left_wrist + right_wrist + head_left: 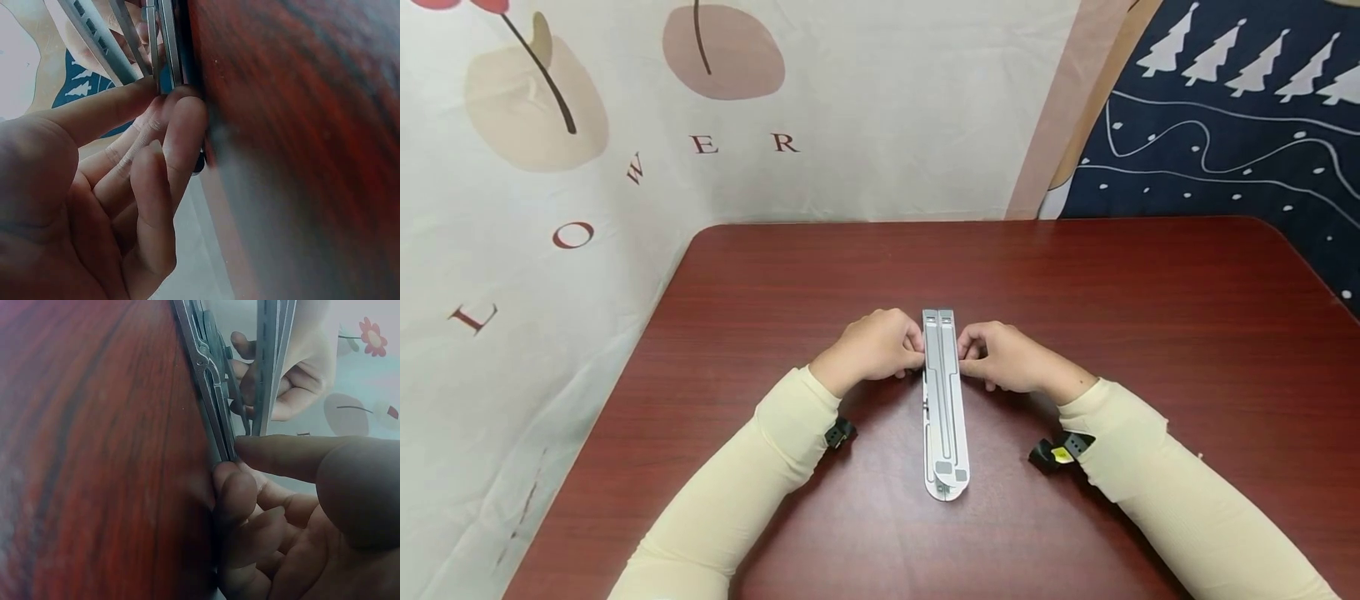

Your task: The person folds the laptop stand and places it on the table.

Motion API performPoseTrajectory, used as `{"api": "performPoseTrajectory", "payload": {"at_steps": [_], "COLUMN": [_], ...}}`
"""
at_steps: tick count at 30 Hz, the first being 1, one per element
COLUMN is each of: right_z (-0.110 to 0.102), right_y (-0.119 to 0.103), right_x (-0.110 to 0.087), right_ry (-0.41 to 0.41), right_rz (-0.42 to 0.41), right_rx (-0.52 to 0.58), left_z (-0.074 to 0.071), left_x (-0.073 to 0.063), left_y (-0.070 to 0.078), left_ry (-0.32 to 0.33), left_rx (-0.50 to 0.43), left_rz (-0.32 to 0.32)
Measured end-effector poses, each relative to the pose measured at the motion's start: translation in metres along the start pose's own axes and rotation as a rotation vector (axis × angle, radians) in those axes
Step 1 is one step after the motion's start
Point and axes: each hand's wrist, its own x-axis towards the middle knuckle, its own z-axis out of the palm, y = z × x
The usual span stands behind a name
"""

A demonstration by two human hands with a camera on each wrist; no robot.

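Note:
A silver folding laptop stand (pixel 947 400) lies folded into a long narrow bundle on the table, its length running away from me. On its left side, toward the far end, my left hand (pixel 876 343) pinches the edge between thumb and curled fingers. Opposite, my right hand (pixel 1009 357) pinches the right edge the same way. In the left wrist view, the stand's metal bars (pixel 164 44) meet the fingertips low over the tabletop. The right wrist view shows the upper bars (pixel 270 369) tilted apart from the lower ones (pixel 209 381), with a gap between.
The reddish-brown wooden table (pixel 805 275) has rounded far corners. A pale printed cloth (pixel 880 108) hangs behind and to the left, with a dark blue tree-print cloth (pixel 1217 142) at the right. Black wrist cameras (pixel 841 433) hang beneath both light-yellow sleeves (pixel 730 492).

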Motion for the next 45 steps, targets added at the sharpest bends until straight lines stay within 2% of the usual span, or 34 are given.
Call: {"api": "performPoseTrajectory", "payload": {"at_steps": [20,30,38,42,45], "right_z": [-0.0018,-0.0042,-0.0033,-0.0038,-0.0053], "right_y": [-0.0032,-0.0024,-0.0022,-0.0025,-0.0043], "right_x": [-0.002,-0.0001,-0.0032,-0.0061,-0.0091], "right_ry": [0.014,0.021,0.013,0.018,0.049], "right_rz": [-0.013,-0.024,-0.006,-0.015,-0.015], "right_rx": [-0.082,-0.093,-0.104,-0.118,-0.149], "left_z": [-0.001,-0.0016,-0.002,-0.002,-0.0021], "left_x": [-0.0005,0.0026,0.0001,-0.0027,-0.0054], "left_y": [0.0009,0.0,-0.0006,-0.0017,-0.0026], "left_ry": [0.039,0.025,-0.054,-0.027,0.038], "left_rx": [0.138,0.172,0.15,0.168,0.166], "left_rz": [0.022,0.039,0.022,0.009,-0.009]}}
